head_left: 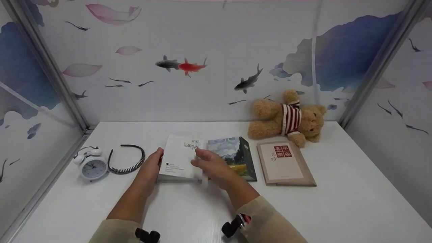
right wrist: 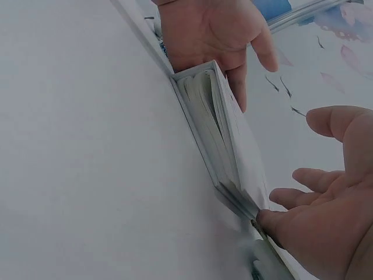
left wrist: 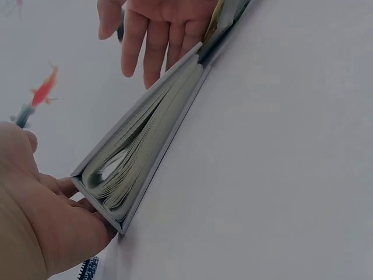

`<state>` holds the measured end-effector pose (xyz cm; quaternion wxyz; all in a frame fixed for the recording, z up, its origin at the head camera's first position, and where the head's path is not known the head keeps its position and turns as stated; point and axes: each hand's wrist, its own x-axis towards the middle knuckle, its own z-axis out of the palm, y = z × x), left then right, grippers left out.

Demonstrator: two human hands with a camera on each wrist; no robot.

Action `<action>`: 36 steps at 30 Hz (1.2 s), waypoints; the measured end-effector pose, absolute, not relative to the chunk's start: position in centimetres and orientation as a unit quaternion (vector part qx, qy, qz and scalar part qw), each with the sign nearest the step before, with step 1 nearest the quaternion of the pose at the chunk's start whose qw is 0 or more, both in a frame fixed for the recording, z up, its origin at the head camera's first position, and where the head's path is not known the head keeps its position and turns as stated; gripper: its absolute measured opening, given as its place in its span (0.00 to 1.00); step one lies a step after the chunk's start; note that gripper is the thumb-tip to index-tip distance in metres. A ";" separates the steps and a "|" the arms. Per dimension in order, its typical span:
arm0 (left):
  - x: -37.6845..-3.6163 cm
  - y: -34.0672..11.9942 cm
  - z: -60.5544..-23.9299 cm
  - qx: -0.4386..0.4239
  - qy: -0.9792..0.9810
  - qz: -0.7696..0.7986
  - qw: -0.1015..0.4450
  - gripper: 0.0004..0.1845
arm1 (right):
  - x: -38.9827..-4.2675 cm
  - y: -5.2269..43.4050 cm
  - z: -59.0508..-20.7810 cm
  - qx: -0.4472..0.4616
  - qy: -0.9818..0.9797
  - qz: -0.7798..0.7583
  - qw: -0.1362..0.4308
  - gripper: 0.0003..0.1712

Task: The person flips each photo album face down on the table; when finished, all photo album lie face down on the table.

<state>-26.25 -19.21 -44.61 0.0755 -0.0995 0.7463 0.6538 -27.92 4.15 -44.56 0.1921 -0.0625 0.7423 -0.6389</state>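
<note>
A thick white hardcover book (head_left: 182, 157) lies shut on the white table, its cover printed with dark characters. My left hand (head_left: 152, 168) rests against the book's left spine edge, fingers extended along it and thumb raised. At the opposite edge, my right hand (head_left: 216, 167) is spread with loose fingers, the lower ones touching or close to the cover's edge. In the left wrist view the page block (left wrist: 140, 151) shows between the covers, with a gap among the pages. Close on the right lies a book with a painted landscape cover (head_left: 233, 158), partly hidden by my right hand.
A white alarm clock (head_left: 92, 167) and a black toothed headband (head_left: 126, 170) are at the left. On the right lies a beige book with red characters (head_left: 283, 163), and behind it a teddy bear (head_left: 292, 118) in a striped shirt. Printed walls (head_left: 216, 40) enclose the table.
</note>
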 end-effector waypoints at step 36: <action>-24.1 -17.3 -41.2 0.020 0.671 0.739 0.058 0.28 | -26.4 3.6 -42.6 -0.180 0.643 -0.729 0.152 0.39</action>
